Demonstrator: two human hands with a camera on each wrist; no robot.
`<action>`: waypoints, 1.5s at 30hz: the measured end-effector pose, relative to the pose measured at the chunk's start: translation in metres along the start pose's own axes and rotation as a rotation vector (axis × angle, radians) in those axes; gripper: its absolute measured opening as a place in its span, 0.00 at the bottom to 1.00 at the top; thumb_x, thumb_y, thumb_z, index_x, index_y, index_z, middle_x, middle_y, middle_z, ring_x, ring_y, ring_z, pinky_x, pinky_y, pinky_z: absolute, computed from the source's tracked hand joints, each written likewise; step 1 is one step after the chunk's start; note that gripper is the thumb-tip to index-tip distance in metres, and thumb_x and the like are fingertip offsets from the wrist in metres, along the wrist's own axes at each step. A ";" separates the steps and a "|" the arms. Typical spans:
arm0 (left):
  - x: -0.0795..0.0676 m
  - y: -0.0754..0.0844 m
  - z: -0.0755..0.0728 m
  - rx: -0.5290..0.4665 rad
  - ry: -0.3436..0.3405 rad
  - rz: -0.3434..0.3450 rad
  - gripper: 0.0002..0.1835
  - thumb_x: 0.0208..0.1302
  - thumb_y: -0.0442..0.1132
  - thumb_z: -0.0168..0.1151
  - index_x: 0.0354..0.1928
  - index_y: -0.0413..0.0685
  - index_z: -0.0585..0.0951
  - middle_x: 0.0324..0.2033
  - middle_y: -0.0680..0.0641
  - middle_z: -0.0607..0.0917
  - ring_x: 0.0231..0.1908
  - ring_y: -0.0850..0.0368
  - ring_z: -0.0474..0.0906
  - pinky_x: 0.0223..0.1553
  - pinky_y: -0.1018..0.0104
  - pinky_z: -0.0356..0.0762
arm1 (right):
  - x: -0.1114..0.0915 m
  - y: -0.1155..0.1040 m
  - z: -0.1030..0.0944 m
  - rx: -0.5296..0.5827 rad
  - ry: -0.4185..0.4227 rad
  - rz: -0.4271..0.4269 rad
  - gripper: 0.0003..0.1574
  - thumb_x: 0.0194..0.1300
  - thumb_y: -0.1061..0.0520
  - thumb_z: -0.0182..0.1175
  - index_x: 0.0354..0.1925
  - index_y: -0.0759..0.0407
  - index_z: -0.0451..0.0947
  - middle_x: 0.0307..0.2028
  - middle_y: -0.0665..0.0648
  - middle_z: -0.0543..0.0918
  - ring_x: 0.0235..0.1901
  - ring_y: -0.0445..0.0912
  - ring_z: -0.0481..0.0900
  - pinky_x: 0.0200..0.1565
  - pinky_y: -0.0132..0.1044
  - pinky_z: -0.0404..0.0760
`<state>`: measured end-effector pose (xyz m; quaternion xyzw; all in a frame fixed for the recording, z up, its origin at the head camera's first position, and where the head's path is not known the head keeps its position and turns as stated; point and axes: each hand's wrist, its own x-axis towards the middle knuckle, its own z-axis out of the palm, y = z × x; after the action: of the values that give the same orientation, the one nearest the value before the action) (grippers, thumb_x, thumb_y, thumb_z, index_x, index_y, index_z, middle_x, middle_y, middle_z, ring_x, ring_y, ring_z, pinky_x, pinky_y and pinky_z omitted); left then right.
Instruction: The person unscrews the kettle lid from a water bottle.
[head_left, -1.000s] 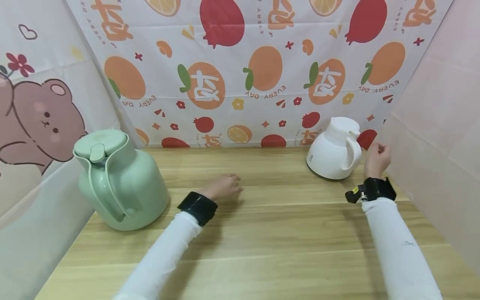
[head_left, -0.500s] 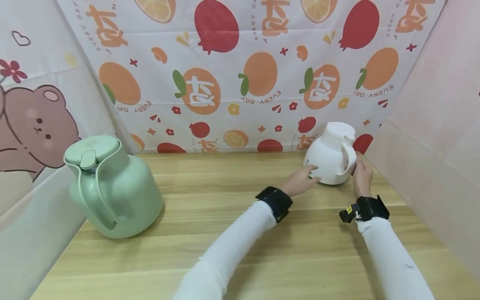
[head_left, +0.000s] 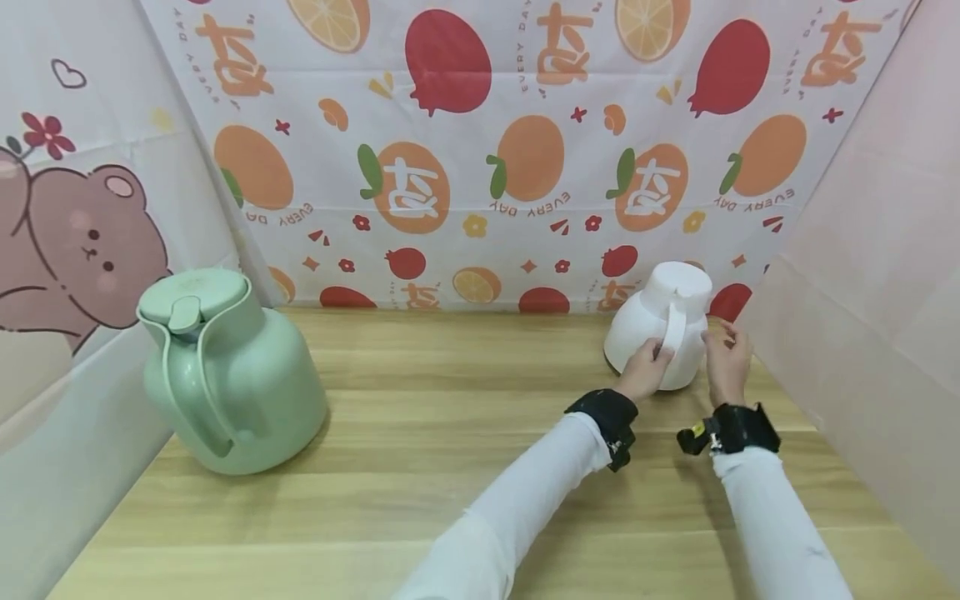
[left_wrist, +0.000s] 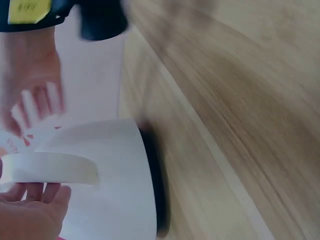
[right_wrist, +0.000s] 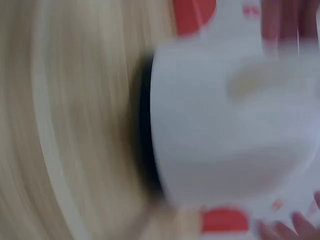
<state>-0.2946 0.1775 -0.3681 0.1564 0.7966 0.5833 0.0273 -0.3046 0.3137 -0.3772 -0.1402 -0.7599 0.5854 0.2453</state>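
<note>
White jug (head_left: 649, 317): upright, far right on the counter (head_left: 420, 446); best kept level.
Left grip (head_left: 642, 369): fingers curled on the handle (head_left: 677, 323).
Right grip (head_left: 727, 363): loosely spread, holding nothing, just beside; could steady it.
Handle: wants a firm hold.

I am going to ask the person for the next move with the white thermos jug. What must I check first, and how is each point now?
1. White thermos jug upright on the table: ok.
2. Lid on top of it: ok.
3. Left hand at the handle: ok, its fingers are on it.
4. Right hand gripping the jug too: not ok; it is beside the body, contact unclear.
5. Green thermos jug away from both hands: ok, it stands at the far left.
6. Liquid inside the white jug: cannot tell, the inside is hidden.
</note>
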 end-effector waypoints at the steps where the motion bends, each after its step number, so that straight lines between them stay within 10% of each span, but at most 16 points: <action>1: 0.001 -0.001 -0.001 0.010 0.008 0.013 0.16 0.70 0.42 0.48 0.54 0.41 0.73 0.47 0.46 0.79 0.48 0.59 0.74 0.47 0.73 0.68 | 0.007 0.003 -0.004 -0.007 -0.070 0.017 0.42 0.64 0.45 0.53 0.69 0.60 0.51 0.66 0.62 0.53 0.63 0.52 0.53 0.61 0.45 0.53; 4: 0.004 -0.006 -0.006 0.030 0.022 0.018 0.14 0.70 0.43 0.48 0.48 0.42 0.75 0.41 0.48 0.79 0.41 0.59 0.74 0.42 0.72 0.69 | 0.020 0.014 -0.010 -0.031 -0.348 0.056 0.54 0.64 0.40 0.52 0.72 0.53 0.29 0.70 0.61 0.32 0.67 0.59 0.36 0.61 0.59 0.45; 7: 0.004 -0.012 -0.014 0.025 0.007 -0.008 0.12 0.70 0.44 0.47 0.44 0.44 0.75 0.37 0.51 0.79 0.35 0.60 0.72 0.38 0.71 0.69 | 0.022 0.023 -0.007 -0.047 -0.467 0.005 0.55 0.64 0.41 0.53 0.71 0.51 0.29 0.69 0.65 0.35 0.65 0.64 0.40 0.56 0.65 0.52; 14: -0.004 -0.022 -0.035 -0.071 -0.074 0.047 0.11 0.71 0.44 0.44 0.38 0.46 0.73 0.33 0.51 0.85 0.42 0.65 0.75 0.41 0.73 0.67 | 0.013 0.024 0.009 -0.021 -0.466 -0.066 0.50 0.64 0.43 0.54 0.72 0.51 0.35 0.68 0.67 0.42 0.65 0.63 0.43 0.55 0.64 0.55; 24: -0.034 -0.033 -0.071 0.150 0.008 0.160 0.11 0.72 0.46 0.42 0.39 0.50 0.72 0.34 0.57 0.85 0.44 0.62 0.76 0.49 0.60 0.63 | -0.008 0.007 0.040 -0.025 -0.581 -0.063 0.51 0.65 0.45 0.53 0.72 0.54 0.33 0.69 0.67 0.39 0.64 0.64 0.45 0.57 0.59 0.57; 45: -0.116 -0.050 -0.143 0.250 0.062 0.252 0.10 0.71 0.45 0.45 0.37 0.46 0.70 0.34 0.52 0.85 0.42 0.54 0.77 0.42 0.58 0.70 | -0.084 -0.016 0.100 0.005 -0.718 -0.067 0.48 0.64 0.47 0.56 0.72 0.49 0.39 0.69 0.63 0.43 0.63 0.66 0.52 0.57 0.57 0.59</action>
<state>-0.2279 -0.0005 -0.3856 0.2389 0.8375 0.4831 -0.0903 -0.2865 0.1850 -0.3984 0.1000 -0.8003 0.5909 -0.0181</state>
